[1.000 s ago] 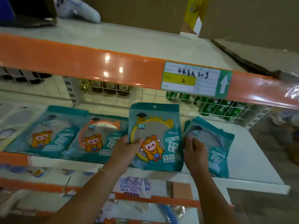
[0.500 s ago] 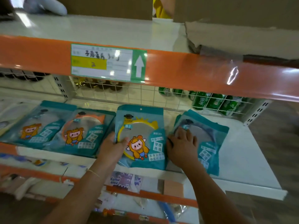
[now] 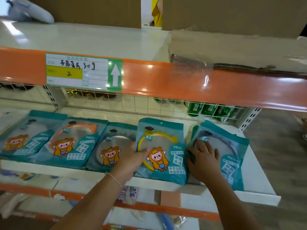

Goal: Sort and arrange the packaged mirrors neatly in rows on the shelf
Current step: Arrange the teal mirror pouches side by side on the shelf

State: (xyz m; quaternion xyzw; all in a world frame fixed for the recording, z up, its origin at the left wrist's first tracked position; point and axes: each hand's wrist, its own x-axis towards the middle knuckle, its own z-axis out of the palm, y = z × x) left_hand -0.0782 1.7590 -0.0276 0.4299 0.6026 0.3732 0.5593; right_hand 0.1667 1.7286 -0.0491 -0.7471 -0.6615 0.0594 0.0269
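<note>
Several teal packaged mirrors lie in a row on the white shelf [image 3: 259,183]. My left hand [image 3: 131,159] grips the left edge of the yellow-rimmed mirror pack [image 3: 163,150], thumb on its front. My right hand [image 3: 205,161] lies flat with spread fingers on the rightmost pack [image 3: 232,156], which sits tilted. Left of my left hand lie a grey-rimmed pack [image 3: 113,146], an orange-rimmed pack [image 3: 73,143] and another pack [image 3: 21,138] at the far left, overlapping one another.
An orange shelf beam [image 3: 166,80] with a green and white label [image 3: 83,72] hangs just above. A wire grid [image 3: 149,103] backs the shelf, with green cans [image 3: 211,110] behind it. Cardboard boxes [image 3: 232,15] stand on the upper shelf. Lower shelves hold other goods.
My left hand has slid the yellow-rimmed pack rightward, uncovering the grey-rimmed pack beside it. My right hand stays flat on the rightmost pack. The camera shifted.
</note>
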